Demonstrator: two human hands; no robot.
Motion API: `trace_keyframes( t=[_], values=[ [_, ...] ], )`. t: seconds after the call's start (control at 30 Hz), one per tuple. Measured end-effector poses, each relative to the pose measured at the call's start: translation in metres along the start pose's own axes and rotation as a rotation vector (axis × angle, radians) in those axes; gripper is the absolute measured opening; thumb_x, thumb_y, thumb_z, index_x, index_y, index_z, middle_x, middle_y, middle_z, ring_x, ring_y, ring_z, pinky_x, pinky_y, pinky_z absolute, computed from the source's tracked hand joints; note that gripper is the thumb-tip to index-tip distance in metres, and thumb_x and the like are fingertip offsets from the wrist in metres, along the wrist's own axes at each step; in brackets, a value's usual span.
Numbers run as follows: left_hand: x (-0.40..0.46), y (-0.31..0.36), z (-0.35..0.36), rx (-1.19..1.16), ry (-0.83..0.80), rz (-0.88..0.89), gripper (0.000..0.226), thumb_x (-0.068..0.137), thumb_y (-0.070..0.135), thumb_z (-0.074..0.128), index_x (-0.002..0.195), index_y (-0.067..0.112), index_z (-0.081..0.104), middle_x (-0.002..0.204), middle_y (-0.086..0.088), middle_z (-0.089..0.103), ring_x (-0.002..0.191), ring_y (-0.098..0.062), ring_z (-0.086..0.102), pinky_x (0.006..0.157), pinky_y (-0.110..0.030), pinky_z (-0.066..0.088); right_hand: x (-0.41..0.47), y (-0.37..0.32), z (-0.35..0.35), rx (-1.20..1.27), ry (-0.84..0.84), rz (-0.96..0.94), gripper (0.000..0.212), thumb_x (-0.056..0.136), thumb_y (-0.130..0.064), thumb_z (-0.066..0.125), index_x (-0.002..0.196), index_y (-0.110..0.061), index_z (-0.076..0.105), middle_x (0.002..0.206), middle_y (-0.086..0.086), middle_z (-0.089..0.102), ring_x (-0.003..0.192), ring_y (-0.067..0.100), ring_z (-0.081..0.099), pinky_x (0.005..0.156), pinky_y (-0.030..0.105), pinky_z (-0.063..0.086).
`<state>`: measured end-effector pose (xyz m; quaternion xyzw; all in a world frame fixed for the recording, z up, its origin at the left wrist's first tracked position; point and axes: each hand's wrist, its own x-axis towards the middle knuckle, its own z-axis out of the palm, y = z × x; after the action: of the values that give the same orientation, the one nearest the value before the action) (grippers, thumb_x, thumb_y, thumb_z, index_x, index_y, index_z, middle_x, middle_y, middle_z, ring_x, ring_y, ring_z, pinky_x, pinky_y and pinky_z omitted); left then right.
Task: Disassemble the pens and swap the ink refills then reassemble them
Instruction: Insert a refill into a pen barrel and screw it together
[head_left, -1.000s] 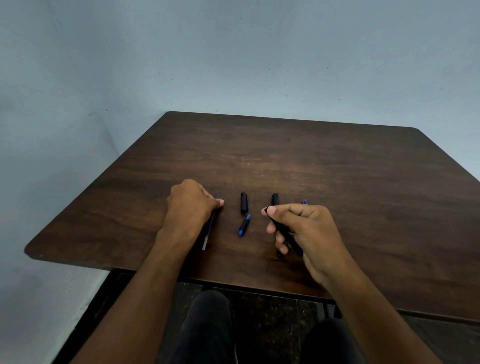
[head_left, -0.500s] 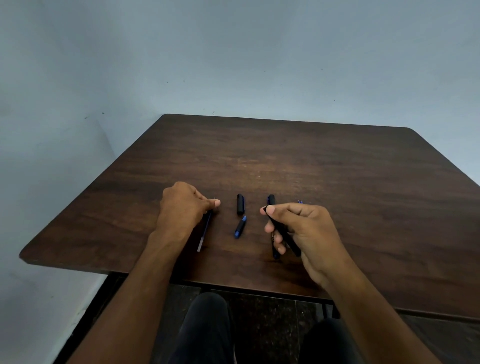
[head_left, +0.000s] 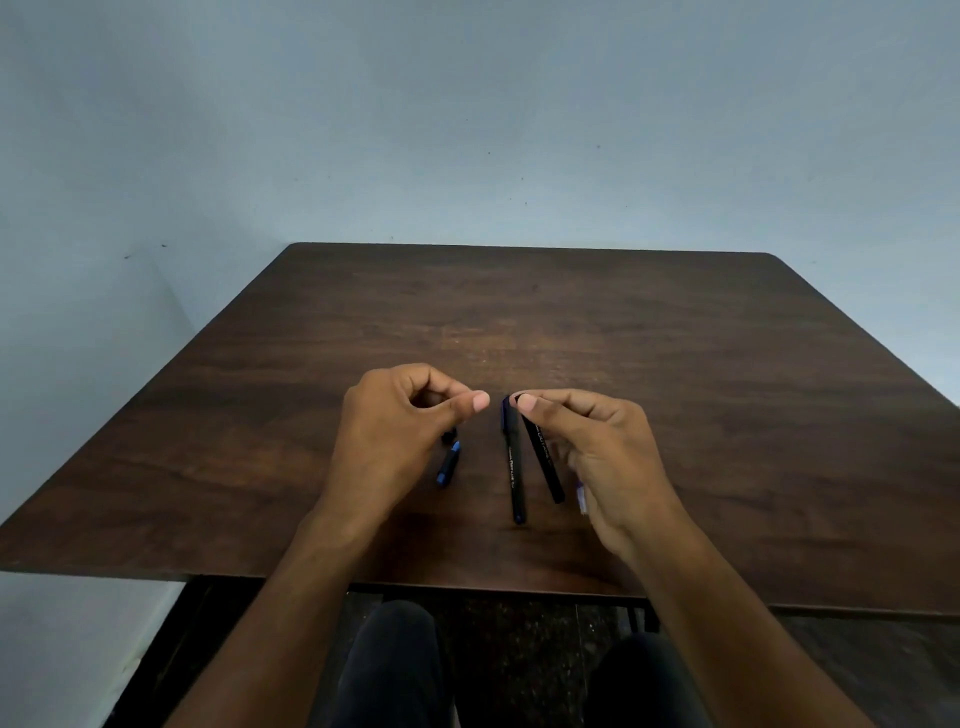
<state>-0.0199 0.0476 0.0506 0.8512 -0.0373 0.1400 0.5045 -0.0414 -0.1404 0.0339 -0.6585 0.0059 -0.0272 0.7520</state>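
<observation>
My right hand (head_left: 602, 457) pinches the top of a black pen barrel (head_left: 543, 460) and holds it slanted above the brown table (head_left: 727, 415). A second black pen barrel (head_left: 514, 467) lies on the table just left of it. My left hand (head_left: 400, 431) hovers with fingers curled and thumb tip against the index finger, close to the held barrel's top. No refill shows in that pinch. A blue-tipped pen piece (head_left: 448, 464) and a black piece (head_left: 447, 436) lie partly under my left hand. A pale violet refill end (head_left: 581, 496) peeks out by my right palm.
The table's near edge (head_left: 467, 584) runs just in front of my knees (head_left: 395, 665). A pale wall stands behind and to the left of the table.
My left hand has risen from the refill it pinched on the table and moved right, toward my right hand. That refill is out of sight now. My right hand still holds its barrel.
</observation>
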Motion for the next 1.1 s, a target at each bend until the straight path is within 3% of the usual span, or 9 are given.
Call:
trace_keyframes(
  t=[0.1,0.17,0.33,0.5,0.57,0.67,0.77,0.9,1.1],
  values=[
    [-0.011,0.010,0.010,-0.079,-0.012,0.067,0.010,0.076,0.043,0.079,0.080,0.034,0.077,0.079,0.021,0.075,0.075,0.004,0.069,0.065,-0.012,0.053,0.001,-0.003,-0.007,0.048,0.075,-0.028,0.008,0.085,-0.019,0.079,0.088,-0.013,0.082,0.076,0.004,0.075,0.067,0.010,0.065,0.063,0.029,0.052],
    [-0.017,0.014,0.018,-0.126,-0.039,0.077,0.018,0.076,0.041,0.079,0.092,0.033,0.078,0.087,0.025,0.075,0.082,0.009,0.069,0.073,-0.010,0.052,0.002,-0.004,-0.013,0.081,0.119,-0.038,0.008,0.085,-0.016,0.078,0.086,-0.008,0.081,0.071,0.006,0.072,0.061,0.012,0.060,0.055,0.026,0.048],
    [-0.028,0.022,0.034,-0.030,-0.109,0.142,0.043,0.070,0.053,0.074,0.106,0.029,0.076,0.090,0.023,0.074,0.083,0.012,0.067,0.073,-0.009,0.052,0.001,-0.004,-0.020,0.101,0.124,-0.032,0.011,0.087,-0.015,0.077,0.085,-0.004,0.079,0.072,0.009,0.073,0.062,0.016,0.062,0.055,0.028,0.050],
    [-0.031,0.022,0.042,0.045,-0.049,0.249,0.024,0.076,0.033,0.081,0.100,0.031,0.077,0.082,0.033,0.065,0.082,0.016,0.064,0.072,-0.002,0.046,0.001,-0.004,-0.024,0.097,0.093,-0.013,0.013,0.087,-0.013,0.076,0.088,0.000,0.078,0.074,0.014,0.074,0.065,0.022,0.062,0.055,0.029,0.050],
    [-0.030,0.021,0.042,0.112,0.010,0.299,0.025,0.076,0.029,0.082,0.100,0.031,0.076,0.084,0.028,0.066,0.079,0.011,0.064,0.074,-0.008,0.048,0.001,-0.005,-0.026,0.085,0.074,0.006,0.012,0.086,-0.013,0.077,0.089,-0.001,0.079,0.077,0.014,0.075,0.063,0.019,0.061,0.052,0.029,0.049],
    [-0.029,0.015,0.042,0.179,0.051,0.337,0.019,0.078,0.026,0.082,0.096,0.026,0.079,0.086,0.011,0.075,0.080,-0.005,0.065,0.074,-0.028,0.054,0.002,-0.006,-0.031,0.048,0.059,0.036,0.012,0.086,-0.013,0.078,0.086,-0.001,0.078,0.077,0.013,0.075,0.056,0.015,0.057,0.046,0.028,0.047],
    [-0.030,0.007,0.044,0.208,0.040,0.323,0.018,0.080,0.025,0.081,0.098,0.024,0.079,0.088,0.009,0.075,0.083,-0.011,0.064,0.076,-0.037,0.054,0.006,-0.004,-0.040,-0.145,0.150,0.044,0.010,0.087,-0.009,0.076,0.079,-0.004,0.078,0.066,0.010,0.071,0.048,0.015,0.053,0.041,0.026,0.045],
    [-0.031,0.002,0.050,0.247,0.042,0.317,0.020,0.080,0.022,0.080,0.100,0.019,0.079,0.090,0.004,0.076,0.086,-0.015,0.063,0.077,-0.035,0.052,0.013,-0.001,-0.045,-0.680,0.258,0.062,0.022,0.090,-0.013,0.072,0.069,-0.012,0.074,0.055,0.003,0.069,0.032,0.005,0.052,0.038,0.020,0.045],
    [-0.030,-0.003,0.052,0.278,0.039,0.322,0.021,0.081,0.023,0.080,0.102,0.017,0.079,0.090,0.002,0.076,0.087,-0.017,0.063,0.077,-0.032,0.049,0.032,-0.002,-0.036,-0.947,0.216,0.263,0.021,0.085,-0.022,0.079,0.077,-0.003,0.073,0.076,0.012,0.074,0.058,0.022,0.067,0.063,0.039,0.064]
  ],
)
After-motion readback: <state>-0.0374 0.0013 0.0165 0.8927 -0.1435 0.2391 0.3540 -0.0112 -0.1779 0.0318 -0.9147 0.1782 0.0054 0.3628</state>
